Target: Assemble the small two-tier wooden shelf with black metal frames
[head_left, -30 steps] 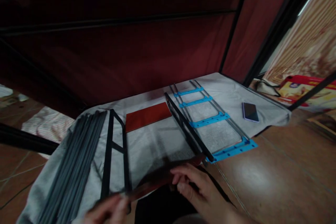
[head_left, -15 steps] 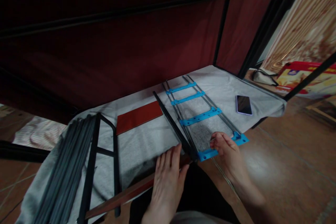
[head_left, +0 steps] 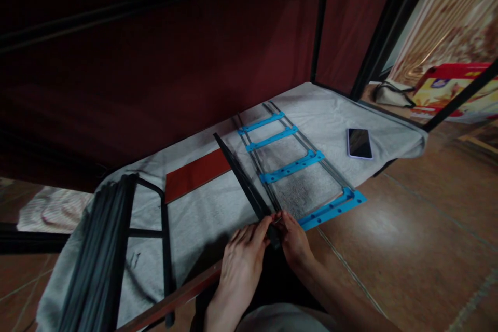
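My left hand (head_left: 243, 257) is closed around the near end of a black metal bar (head_left: 243, 181), where a reddish-brown strip (head_left: 187, 290) runs under the hand. Against the same end, my right hand (head_left: 293, 238) pinches a small thin metallic piece (head_left: 277, 220), too small to name for certain. The two hands' fingertips nearly meet there. Just right of them lies a blue slotted bracket (head_left: 334, 210), the nearest of several that hold thin dark rods (head_left: 252, 155). At the strip's left end stands a black ladder-like frame (head_left: 166, 249).
A grey cloth (head_left: 202, 223) covers the low surface. On it lie a bundle of dark tubes (head_left: 97, 249), an orange-red board (head_left: 196, 175) and a phone (head_left: 359, 143). Dark red panels (head_left: 175, 78) rise behind. A red and yellow box (head_left: 447, 88) sits at the far right.
My right hand has moved left from the near blue bracket to the black bar's end, carrying the small metallic piece. My left hand's fingers have closed in on the bar. The view has shifted slightly.
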The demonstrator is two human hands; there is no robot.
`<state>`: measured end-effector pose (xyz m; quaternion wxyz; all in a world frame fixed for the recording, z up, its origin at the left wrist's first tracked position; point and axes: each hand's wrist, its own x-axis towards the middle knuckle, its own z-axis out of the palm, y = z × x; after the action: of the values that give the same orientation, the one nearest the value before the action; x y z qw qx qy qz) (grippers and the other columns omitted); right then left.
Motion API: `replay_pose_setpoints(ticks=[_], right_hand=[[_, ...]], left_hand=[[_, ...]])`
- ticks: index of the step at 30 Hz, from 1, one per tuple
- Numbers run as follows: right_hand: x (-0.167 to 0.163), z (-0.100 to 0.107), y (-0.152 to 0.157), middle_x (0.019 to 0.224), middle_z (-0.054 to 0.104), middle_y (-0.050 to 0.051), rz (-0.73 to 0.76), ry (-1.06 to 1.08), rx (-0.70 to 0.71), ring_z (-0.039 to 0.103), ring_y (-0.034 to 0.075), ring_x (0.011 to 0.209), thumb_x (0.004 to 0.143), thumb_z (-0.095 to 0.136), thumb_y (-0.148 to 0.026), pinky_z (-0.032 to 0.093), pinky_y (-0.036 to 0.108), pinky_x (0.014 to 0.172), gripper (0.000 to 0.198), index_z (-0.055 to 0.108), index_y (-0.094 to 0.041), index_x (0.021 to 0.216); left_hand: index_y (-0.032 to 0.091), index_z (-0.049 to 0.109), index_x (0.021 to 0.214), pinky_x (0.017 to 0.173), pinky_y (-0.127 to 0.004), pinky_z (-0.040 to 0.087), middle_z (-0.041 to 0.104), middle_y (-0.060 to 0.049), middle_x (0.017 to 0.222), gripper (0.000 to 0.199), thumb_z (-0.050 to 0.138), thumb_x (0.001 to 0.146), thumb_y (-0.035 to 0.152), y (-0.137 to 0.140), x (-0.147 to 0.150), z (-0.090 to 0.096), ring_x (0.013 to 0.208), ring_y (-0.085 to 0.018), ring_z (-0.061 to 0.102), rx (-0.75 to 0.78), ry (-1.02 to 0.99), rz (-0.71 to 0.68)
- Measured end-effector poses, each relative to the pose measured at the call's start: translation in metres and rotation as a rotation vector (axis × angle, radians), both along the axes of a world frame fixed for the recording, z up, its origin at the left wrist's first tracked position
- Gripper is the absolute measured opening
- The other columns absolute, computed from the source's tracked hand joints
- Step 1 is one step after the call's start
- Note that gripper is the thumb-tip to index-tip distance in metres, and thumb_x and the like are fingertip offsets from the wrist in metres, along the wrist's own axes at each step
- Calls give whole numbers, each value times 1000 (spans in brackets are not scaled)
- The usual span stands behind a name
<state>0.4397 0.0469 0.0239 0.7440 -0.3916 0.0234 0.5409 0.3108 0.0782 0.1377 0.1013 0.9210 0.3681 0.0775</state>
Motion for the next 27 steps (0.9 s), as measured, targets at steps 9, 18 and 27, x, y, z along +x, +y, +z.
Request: replay_pose_setpoints(ticks=[9,18,27], right_hand=[[-11,-14,-5,78,71,-1,40,76,-35,64,16,72,66,92,-57,53,30,76,42,72,-22,77],[5,30,-10,64,61,-4,109,-57,27,54,11,60,67,92,-56,45,24,61,41,74,-22,81],[23,45,-16,64,66,-1,240,-470,26,59,15,62,75,82,-64,47,28,64,43,75,-21,76]], left_hand=[[27,63,137,82,-31,61,80,-1,111,57,53,88,-1,2,-15,-5,93,-19,76,31,-69,6],[26,65,135,83,-31,62,81,1,109,57,52,87,-2,0,-11,-6,92,-18,76,35,-78,21],[29,64,137,83,-30,62,81,2,108,58,52,88,0,0,-12,-7,92,-18,76,30,-26,61]])
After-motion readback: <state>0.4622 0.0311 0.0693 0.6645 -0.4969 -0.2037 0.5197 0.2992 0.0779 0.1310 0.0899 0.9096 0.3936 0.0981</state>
